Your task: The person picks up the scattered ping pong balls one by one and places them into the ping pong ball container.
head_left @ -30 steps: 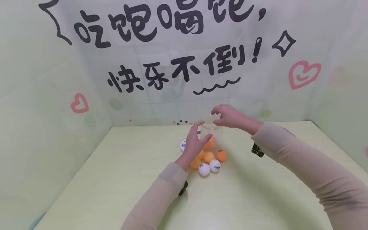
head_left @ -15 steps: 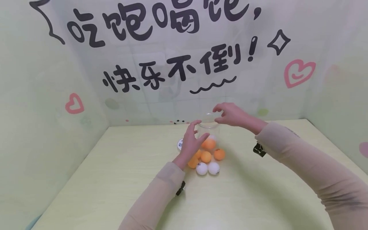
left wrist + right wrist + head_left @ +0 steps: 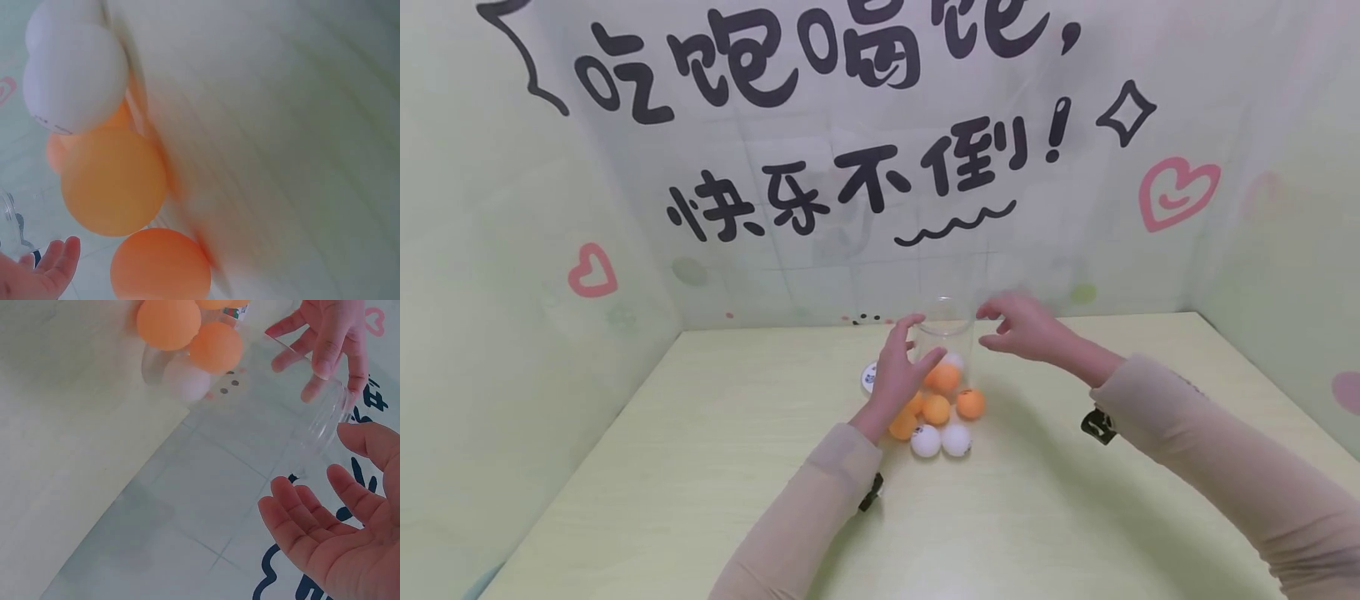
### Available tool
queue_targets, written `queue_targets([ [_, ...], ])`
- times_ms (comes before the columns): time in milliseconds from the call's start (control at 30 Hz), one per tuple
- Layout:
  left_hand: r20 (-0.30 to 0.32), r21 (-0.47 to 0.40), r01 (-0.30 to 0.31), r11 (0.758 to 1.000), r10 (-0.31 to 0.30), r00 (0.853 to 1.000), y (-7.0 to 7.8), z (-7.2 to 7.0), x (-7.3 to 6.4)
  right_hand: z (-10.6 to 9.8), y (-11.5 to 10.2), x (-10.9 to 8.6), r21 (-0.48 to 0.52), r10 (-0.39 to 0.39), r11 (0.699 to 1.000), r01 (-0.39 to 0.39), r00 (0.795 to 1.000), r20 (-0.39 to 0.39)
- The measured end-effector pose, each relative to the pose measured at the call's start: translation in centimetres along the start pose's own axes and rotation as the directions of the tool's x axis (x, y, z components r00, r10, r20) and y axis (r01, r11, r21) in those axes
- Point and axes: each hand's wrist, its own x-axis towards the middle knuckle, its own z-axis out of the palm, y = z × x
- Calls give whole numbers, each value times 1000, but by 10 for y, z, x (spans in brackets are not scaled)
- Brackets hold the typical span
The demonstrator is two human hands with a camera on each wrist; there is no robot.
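We see left hand (image 3: 901, 367) gripping clear cup (image 3: 958, 337) behind orange balls (image 3: 936, 409), base hidden; which balls sit inside, we cannot tell. Right hand (image 3: 1026, 327), loosely spread, just beside cup, holds nothing. White disc (image 3: 868, 378) partly covered.

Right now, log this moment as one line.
left hand: holds clear cup | right hand: beside cup, holding nothing | clear cup: upright, balls showing through side | orange balls, white balls: on table

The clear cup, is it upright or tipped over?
Upright: in the head view, the clear cup has its round rim uppermost and no visible lean.
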Motion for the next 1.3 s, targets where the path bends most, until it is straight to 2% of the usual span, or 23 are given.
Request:
queue_targets([
  [300,-6,-12,-11,1000,11,1000,-1,1,0,33,9,-16,48,62,997,-66,995,77],
  [600,-5,-16,-11,1000,11,1000,-2,1,0,60,14,-21,67,84,993,-95,985,149],
  [700,-6,-9,-13,1000,13,1000,-3,1,0,68,16,-22,70,67,994,-79,985,158],
  [867,-9,5,-15,1000,15,1000,-3,1,0,77,20,-21,88,24,995,-39,986,167],
  [1067,-7,-7,-15,1000,15,1000,-2,0,-1,82,21,-22,137,25,989,-48,986,166],
  [1300,-15,-20,-29,999,29,999,-2,0,-1,85,20,-22,129,46,989,-69,984,172],
])
